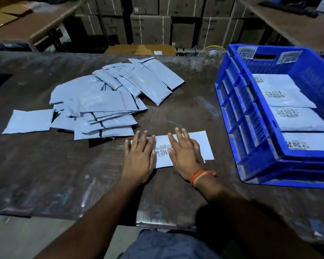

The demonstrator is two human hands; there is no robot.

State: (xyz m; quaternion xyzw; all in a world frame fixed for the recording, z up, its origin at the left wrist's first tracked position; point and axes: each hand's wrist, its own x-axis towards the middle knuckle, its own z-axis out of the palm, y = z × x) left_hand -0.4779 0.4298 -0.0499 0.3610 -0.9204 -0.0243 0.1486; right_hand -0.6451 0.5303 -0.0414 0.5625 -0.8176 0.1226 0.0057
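prob smoothing label (162,151) on pkt (206,146) w/ l hand (138,157) & r hand (185,156) flat, gripping nothing; next needs pkt gripped, into crate (238,113) beyond r hand.

Pale grey-blue mailers (101,101), blue crate (251,128), white envelope (204,144) (black barcode), orange wrist thread (200,175)

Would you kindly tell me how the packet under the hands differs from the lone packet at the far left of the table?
The packet under the hands shows a barcode label; the lone packet shows a plain face. The left hand and right hand press flat on the first; nothing touches the lone packet. Both are flat grey mailers lying on the table.
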